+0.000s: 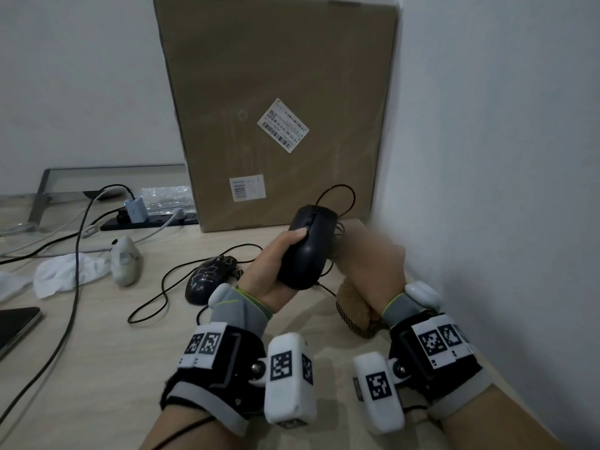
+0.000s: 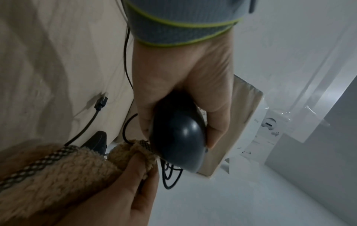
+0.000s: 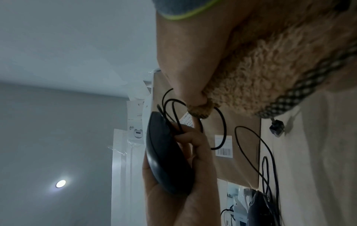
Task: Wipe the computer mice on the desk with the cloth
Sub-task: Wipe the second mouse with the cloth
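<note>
My left hand (image 1: 276, 264) grips a plain black wired mouse (image 1: 308, 246) lifted above the desk, thumb on its top and fingers underneath; the left wrist view shows its rounded back (image 2: 177, 137), the right wrist view its side (image 3: 166, 159). My right hand (image 1: 370, 271), blurred, holds a tan fleecy cloth (image 1: 352, 306) with a dark braided edge just right of the mouse. The cloth (image 2: 58, 175) is pinched between thumb and fingers beside the mouse, and it (image 3: 260, 73) fills the palm. A patterned black mouse (image 1: 211, 277) and a pale grey mouse (image 1: 125, 264) lie on the desk.
A tall cardboard box (image 1: 276, 108) stands against the back wall, and a white wall (image 1: 503, 157) closes the right side. Cables (image 1: 74, 254), a power strip (image 1: 149, 220) with a charger, crumpled white tissue (image 1: 68, 274) and a laptop corner (image 1: 16, 323) sit left on the wooden desk (image 1: 97, 368).
</note>
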`<state>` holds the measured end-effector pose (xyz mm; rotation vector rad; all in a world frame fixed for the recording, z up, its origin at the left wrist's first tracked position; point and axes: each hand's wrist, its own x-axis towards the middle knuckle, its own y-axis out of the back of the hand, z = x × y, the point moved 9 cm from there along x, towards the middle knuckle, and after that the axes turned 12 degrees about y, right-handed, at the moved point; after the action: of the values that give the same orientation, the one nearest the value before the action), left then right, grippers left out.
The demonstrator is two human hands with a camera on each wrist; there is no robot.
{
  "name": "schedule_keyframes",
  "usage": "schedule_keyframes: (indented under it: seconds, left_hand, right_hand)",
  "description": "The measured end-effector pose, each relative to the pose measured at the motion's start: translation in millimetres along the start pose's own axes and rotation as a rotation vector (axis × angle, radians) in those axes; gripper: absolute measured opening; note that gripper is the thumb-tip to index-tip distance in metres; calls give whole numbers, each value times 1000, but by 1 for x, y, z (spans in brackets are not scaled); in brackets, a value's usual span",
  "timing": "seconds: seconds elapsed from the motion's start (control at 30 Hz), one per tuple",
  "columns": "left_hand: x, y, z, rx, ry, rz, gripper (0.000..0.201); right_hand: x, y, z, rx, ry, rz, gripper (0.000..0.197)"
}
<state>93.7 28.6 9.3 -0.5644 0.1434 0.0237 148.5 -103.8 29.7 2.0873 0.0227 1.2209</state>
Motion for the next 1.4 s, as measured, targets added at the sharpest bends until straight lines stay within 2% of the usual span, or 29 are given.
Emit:
schedule_keyframes:
  seconds: [0.27,0.37,0.43,0.57,0.7,0.83,0.9,1.03,1.13,1.27,1.4]
  left_hand:
    - [-2,5,-5,42,73,-4,18]
    - [0,6,-4,18,52,13,20]
    - [2,7,-1,1,21,29,19]
    - [-2,23,24,-178,-130,80,17]
    - [-13,55,52,-346,-290,183,17]
    - [-12,62,52,-348,-334,243,14]
    - [-10,60,48,-300,-300,244,12]
    - [-2,44,32,-155,-159,184,13]
    - [3,33,16,-54,-50,140,17]
    - [8,24,3,10,29,98,16]
    - [16,29,-12,58,97,134,21]
  right_hand:
    - [-2,-9,-17,101,121,-105,45]
    - [-2,-11,-15,89,111,-115,32]
    - [-2,-12,-12,43,100,-120,28]
    - [-2,-6,-2,-40,28,-74,40]
    - [-2,6,11,-105,-122,0,15]
    - [-4,12,13,-110,-195,52,12]
    - [-5,13,14,-47,-205,100,13]
    - [-5,15,19,32,-227,145,35]
    - [-6,16,19,57,-230,151,38]
    - [-9,22,20,192,-270,220,30]
    - [-11,29,30,397,-379,318,11]
